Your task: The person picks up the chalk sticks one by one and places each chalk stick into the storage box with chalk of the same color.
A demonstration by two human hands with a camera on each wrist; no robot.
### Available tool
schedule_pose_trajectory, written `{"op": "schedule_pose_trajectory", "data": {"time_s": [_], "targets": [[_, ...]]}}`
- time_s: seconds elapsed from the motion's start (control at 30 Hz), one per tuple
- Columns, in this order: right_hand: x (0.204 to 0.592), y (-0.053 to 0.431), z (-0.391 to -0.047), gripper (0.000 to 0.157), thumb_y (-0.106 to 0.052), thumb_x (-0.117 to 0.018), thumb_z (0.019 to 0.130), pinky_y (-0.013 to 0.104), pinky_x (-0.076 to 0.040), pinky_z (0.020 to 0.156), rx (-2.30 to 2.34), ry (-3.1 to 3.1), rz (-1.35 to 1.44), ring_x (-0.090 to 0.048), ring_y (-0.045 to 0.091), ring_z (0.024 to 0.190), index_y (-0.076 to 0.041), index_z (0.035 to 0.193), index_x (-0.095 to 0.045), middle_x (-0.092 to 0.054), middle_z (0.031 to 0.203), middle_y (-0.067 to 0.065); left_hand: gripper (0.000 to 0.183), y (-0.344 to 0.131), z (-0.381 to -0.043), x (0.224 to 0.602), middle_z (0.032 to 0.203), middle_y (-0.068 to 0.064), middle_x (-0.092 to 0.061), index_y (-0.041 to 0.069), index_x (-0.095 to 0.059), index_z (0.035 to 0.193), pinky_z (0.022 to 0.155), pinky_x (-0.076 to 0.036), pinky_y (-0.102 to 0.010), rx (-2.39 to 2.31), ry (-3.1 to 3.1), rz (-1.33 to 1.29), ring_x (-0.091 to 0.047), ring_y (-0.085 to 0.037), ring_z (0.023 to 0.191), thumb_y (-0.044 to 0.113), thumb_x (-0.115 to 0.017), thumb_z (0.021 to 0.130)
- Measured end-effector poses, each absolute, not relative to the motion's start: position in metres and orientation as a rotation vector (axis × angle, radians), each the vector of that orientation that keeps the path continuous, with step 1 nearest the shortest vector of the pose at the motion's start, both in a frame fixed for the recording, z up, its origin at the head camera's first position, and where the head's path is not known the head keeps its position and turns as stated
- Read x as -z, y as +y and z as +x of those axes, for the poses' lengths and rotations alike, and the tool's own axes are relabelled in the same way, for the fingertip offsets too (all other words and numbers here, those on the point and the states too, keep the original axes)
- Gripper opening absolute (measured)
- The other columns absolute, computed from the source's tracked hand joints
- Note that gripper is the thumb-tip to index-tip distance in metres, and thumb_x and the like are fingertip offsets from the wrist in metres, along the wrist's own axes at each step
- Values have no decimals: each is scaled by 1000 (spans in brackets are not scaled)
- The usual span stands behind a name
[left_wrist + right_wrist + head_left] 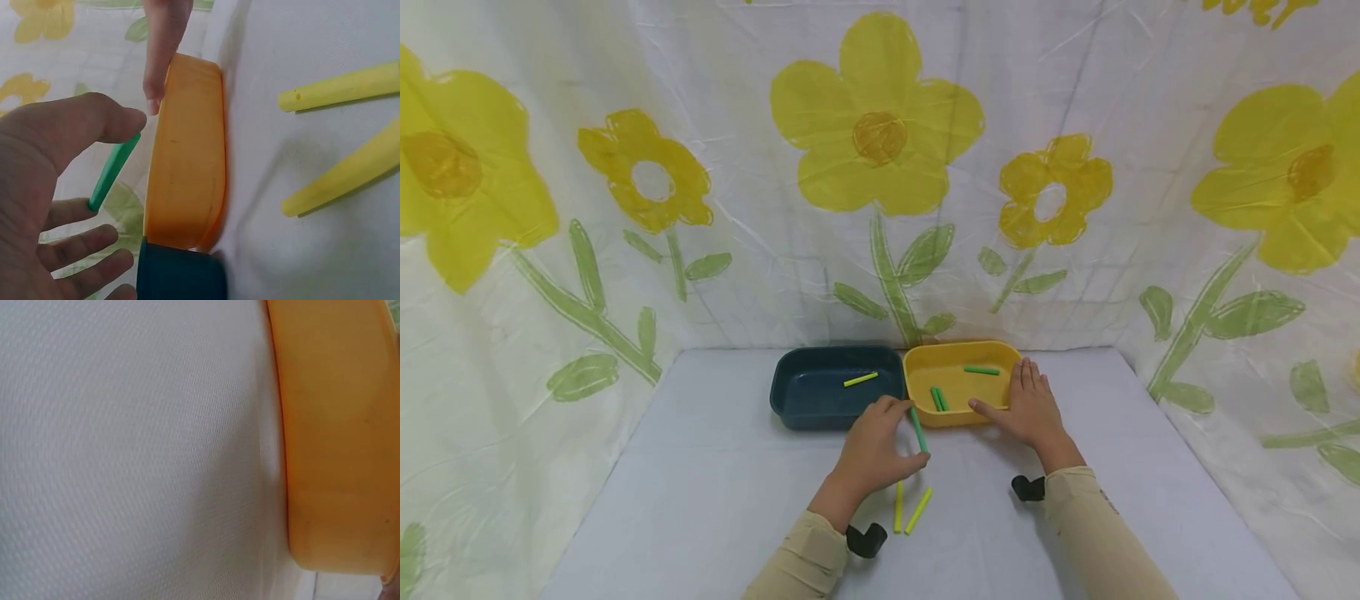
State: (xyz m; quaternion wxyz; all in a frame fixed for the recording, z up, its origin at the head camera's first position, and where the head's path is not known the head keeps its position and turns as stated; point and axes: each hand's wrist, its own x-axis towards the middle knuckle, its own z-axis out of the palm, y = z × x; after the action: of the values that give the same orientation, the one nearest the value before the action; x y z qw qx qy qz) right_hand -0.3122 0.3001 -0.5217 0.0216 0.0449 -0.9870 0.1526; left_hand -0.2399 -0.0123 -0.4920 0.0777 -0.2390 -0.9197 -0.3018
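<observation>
Between thumb and fingertip my left hand pinches a green chalk stick by its two ends. It is just in front of the place where the two bins meet. The other fingers are spread apart in the left wrist view. My right hand rests at the right end of the yellow bin, fingers straight along the rim and thumb at the front edge. Several green chalk sticks lie inside that bin. A yellow chalk stick lies in the dark blue bin on the left.
Two more yellow chalk sticks lie on the white tabletop, near my left wrist. Behind the bins hangs a white curtain with painted yellow flowers. The bins stand side by side at the table's back edge.
</observation>
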Motion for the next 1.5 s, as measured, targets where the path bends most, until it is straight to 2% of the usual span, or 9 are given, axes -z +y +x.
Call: {"op": "schedule_pose_trajectory", "data": {"time_s": [0.33, 0.6, 0.97, 1.3, 1.5], "targets": [[523, 300, -311, 134, -87, -49, 91, 65, -5, 132, -479, -3064, 134, -3, 52, 162, 17, 163, -4, 0, 173, 37, 78, -9, -243, 495, 133, -10, -63, 7, -65, 142, 104, -52, -53, 909, -2649, -544, -56, -32, 125, 50, -89, 81], [523, 301, -312, 135, -88, -48, 91, 65, -4, 132, -483, -3066, 128, -1, 52, 163, 16, 163, -2, 2, 173, 36, 79, -5, -246, 497, 131, -11, -63, 7, -65, 142, 103, -52, -52, 941, -2660, -432, -57, -31, 122, 49, -89, 81], [522, 301, -312, 134, -87, -49, 91, 65, -5, 132, -483, -3056, 138, -2, 52, 163, 17, 163, -4, 1, 173, 36, 78, -1, -251, 497, 130, -13, -63, 6, -63, 144, 103, -52, -53, 949, -2676, -409, -57, -33, 119, 46, -89, 82], [522, 301, -312, 134, -86, -50, 91, 66, -6, 132, -479, -3045, 147, -4, 53, 162, 17, 163, -4, -1, 173, 37, 77, 7, -261, 497, 116, -12, -65, 4, -64, 143, 92, -50, -48, 936, -2658, -446, -55, -28, 104, 46, -88, 83], [522, 301, -311, 133, -86, -51, 91, 65, -6, 132, -492, -3046, 144, -4, 53, 162, 16, 163, -4, 0, 173, 37, 78, 10, -265, 497, 119, -14, -65, 2, -62, 144, 94, -50, -48, 944, -2692, -469, -55, -29, 105, 46, -86, 85]]}}
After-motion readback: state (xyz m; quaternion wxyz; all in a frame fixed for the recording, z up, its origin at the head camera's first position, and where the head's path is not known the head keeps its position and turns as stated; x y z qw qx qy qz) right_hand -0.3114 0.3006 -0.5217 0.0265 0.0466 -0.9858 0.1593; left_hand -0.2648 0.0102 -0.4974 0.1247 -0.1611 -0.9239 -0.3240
